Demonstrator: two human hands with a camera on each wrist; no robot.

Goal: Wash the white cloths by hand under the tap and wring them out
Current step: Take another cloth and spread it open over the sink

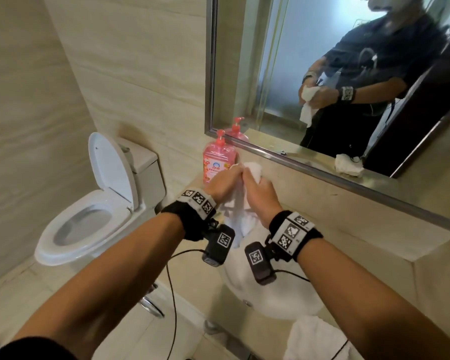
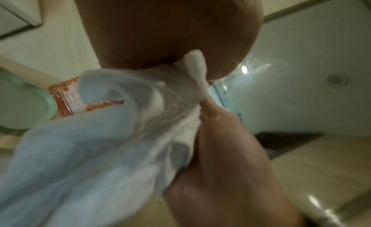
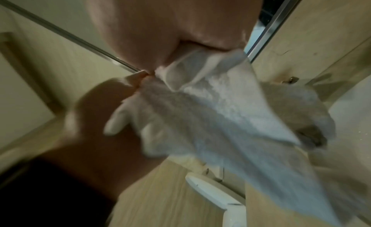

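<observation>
I hold one white cloth [image 1: 235, 207] bunched between both hands above the white sink basin [image 1: 283, 304]. My left hand [image 1: 225, 181] grips its upper part from the left. My right hand [image 1: 257, 189] grips it from the right, fist against fist. The loose end hangs down towards the basin. In the left wrist view the cloth [image 2: 96, 151] spills out below my palm. The right wrist view shows the cloth [image 3: 224, 113] gathered under my right hand. A second white cloth [image 1: 316, 339] lies at the near edge of the counter. No tap is in view.
A pink soap pump bottle [image 1: 218, 158] stands on the counter just behind my left hand. The mirror [image 1: 322, 74] runs along the back wall. An open toilet [image 1: 89, 219] is to the left, below the counter. Camera cables hang from my wrists.
</observation>
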